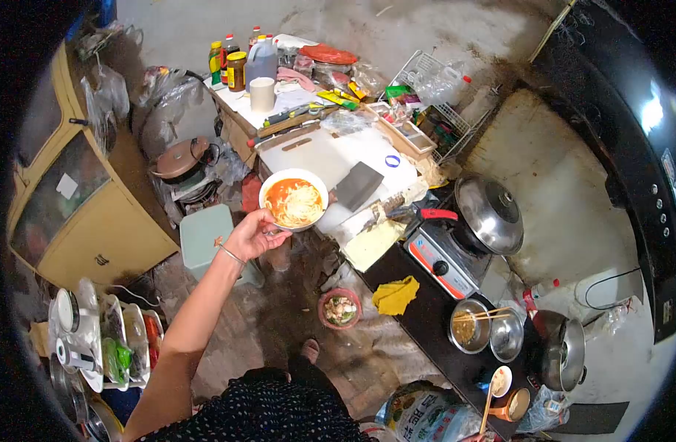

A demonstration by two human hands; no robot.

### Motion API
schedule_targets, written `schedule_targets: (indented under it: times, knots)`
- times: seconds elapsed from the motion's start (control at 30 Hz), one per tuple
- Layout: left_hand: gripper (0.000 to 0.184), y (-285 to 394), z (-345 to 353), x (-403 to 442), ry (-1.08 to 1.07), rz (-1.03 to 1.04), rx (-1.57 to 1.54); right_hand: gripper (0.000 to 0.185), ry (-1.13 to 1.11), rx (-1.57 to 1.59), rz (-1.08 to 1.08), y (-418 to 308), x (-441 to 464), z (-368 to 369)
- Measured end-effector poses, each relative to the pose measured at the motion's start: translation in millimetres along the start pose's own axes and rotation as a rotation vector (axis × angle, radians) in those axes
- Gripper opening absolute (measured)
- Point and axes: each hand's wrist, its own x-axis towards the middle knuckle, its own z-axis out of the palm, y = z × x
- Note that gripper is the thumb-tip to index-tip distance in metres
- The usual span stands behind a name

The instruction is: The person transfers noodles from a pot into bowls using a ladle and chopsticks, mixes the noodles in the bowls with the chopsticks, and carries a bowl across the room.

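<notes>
My left hand (257,234), reaching forward, grips the rim and side of a white bowl (328,197). Noodles (300,205) in red-orange broth fill this bowl, which I hold level near the white worktop (316,153). Only a sliver of my right hand (479,437) shows at the bottom edge. It closes around the lower end of what looks like a wooden-handled spoon (488,405). The spoon's pale head, with bits of food in it, lies over the dark counter (426,335) beside an orange cup (518,405).
A lidded wok (489,214) sits on a portable gas stove (445,258). Two steel bowls (506,328) stand nearby, chopsticks across them. A cleaver (359,186) lies on the worktop. On the floor are a pale green stool (207,234) and a pink bin (339,308).
</notes>
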Motion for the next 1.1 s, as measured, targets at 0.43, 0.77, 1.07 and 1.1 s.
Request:
schedule_targets:
  times: [0.43, 0.77, 1.07, 1.1]
  knots:
    - [0.009, 46, -15, 130, 0.047, -0.164, 0.035, 0.029, -0.268, -0.223, 0.454, 182, 22, 170]
    - [0.039, 100, -40, 172, -0.34, -0.256, 0.237, 0.037, -0.279, -0.021, 0.512, 350, -104, 314]
    - [0.044, 115, -58, 196, -0.605, -0.111, 0.711, 0.039, -0.462, 0.191, 0.448, 416, -181, 354]
    - [0.043, 113, -60, 193, -0.533, -0.191, 0.58, 0.039, -0.468, 0.239, 0.448, 415, -190, 352]
